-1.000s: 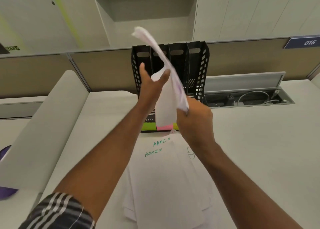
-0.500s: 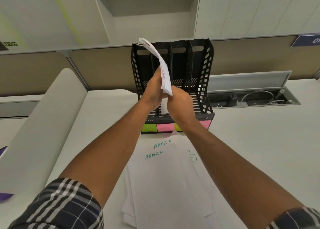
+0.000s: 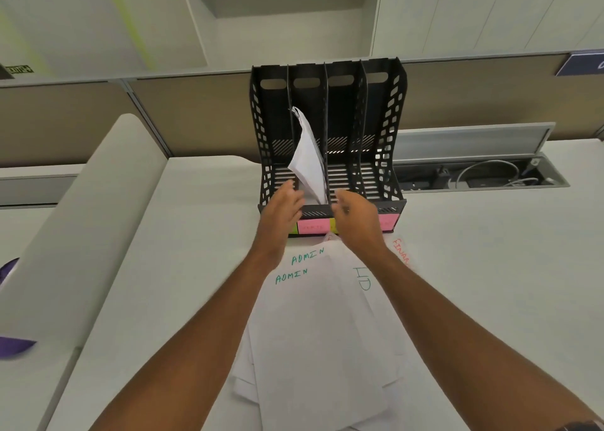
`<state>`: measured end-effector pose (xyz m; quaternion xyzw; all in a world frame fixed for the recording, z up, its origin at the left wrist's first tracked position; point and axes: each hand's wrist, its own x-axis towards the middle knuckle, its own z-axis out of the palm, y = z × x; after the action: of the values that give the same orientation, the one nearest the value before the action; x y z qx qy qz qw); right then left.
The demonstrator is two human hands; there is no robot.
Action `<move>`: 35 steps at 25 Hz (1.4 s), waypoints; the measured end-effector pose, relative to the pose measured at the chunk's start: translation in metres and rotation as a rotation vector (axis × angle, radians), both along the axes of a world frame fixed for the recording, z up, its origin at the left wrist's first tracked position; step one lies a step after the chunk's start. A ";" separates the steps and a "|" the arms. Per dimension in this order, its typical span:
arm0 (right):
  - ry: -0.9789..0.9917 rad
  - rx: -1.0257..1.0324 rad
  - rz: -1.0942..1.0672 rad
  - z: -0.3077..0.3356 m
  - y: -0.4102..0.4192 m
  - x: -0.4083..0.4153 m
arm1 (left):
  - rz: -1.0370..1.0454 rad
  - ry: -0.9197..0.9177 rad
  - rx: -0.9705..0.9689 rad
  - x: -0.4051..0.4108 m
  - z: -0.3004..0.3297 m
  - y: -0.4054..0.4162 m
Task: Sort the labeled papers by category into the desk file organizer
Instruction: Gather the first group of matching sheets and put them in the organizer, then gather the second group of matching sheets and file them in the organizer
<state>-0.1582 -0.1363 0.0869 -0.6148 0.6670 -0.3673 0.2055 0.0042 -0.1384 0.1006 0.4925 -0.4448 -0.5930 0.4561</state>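
Observation:
A black desk file organizer (image 3: 389,130) with several slots stands at the back of the desk, with green and pink sticky labels (image 3: 312,226) on its front. A folded white paper (image 3: 307,159) stands tilted in the second slot from the left. My left hand (image 3: 281,207) and my right hand (image 3: 354,213) hover just in front of that slot, fingers loose, neither gripping the paper. A stack of labeled papers (image 3: 320,332) lies on the desk below my arms, marked ADMIN in green, with FINA in orange at the right edge.
An open cable tray (image 3: 483,176) with wires sits to the right of the organizer. A low white partition (image 3: 81,234) runs along the left, with something purple (image 3: 13,345) beyond it. Cabinets and a brown divider panel rise behind.
Both hands lowered the paper into the second slot from the left and let go of it. The hands now sit lower, at the organizer's front edge.

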 end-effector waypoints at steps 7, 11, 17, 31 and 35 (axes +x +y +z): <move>0.091 0.645 0.006 -0.075 0.143 -0.019 | 0.258 -0.884 0.194 0.065 -0.099 0.146; -0.002 0.691 -0.060 -0.091 0.171 0.000 | 0.236 -0.884 0.262 0.072 -0.110 0.170; -0.119 0.604 -0.093 -0.086 0.173 0.000 | 0.352 -0.794 0.238 0.068 -0.100 0.165; 0.081 0.552 -0.261 -0.090 0.166 -0.060 | 0.227 -0.717 0.340 0.042 -0.104 0.142; 0.040 0.499 -0.258 -0.095 0.171 -0.053 | 0.321 -0.495 0.424 0.044 -0.106 0.134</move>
<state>-0.2117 0.0345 -0.0085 -0.4623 0.8135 -0.2029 0.2888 0.0485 -0.0048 -0.0052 0.7682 -0.3261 -0.4557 0.3097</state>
